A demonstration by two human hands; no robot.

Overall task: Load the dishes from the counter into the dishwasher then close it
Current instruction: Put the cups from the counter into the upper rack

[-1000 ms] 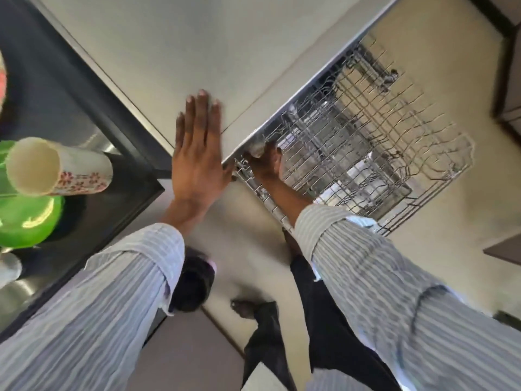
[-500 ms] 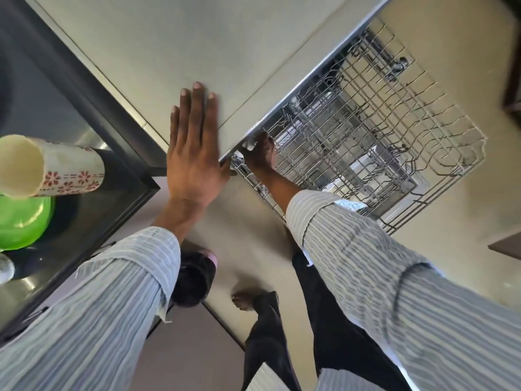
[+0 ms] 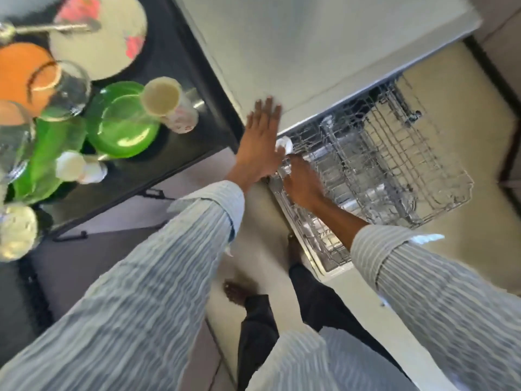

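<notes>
The wire dishwasher rack [image 3: 400, 165] is pulled out from under the pale counter front and holds no dishes that I can see. My right hand [image 3: 303, 180] grips the rack's near front corner. My left hand [image 3: 262, 139] presses flat, fingers straight, against the pale panel beside the dishwasher opening. On the black counter [image 3: 180, 153] to the left stand a green plate [image 3: 124, 122], a cream flowered cup [image 3: 169, 104], an orange plate [image 3: 17, 71], a clear glass [image 3: 63, 90] and a white flowered plate [image 3: 98, 35] with a spoon [image 3: 50, 28] on it.
More glasses [image 3: 12, 142] and a white cup [image 3: 80, 167] crowd the counter's left end, beside a green dish [image 3: 45, 162]. My legs and bare foot [image 3: 235, 293] stand on the pale floor right below the rack. A dark cabinet edge [image 3: 510, 165] lies to the right.
The rack has slid further out with my right hand on it. My left hand stays flat on the panel. My view has swung left, showing much more of the counter's dishes.
</notes>
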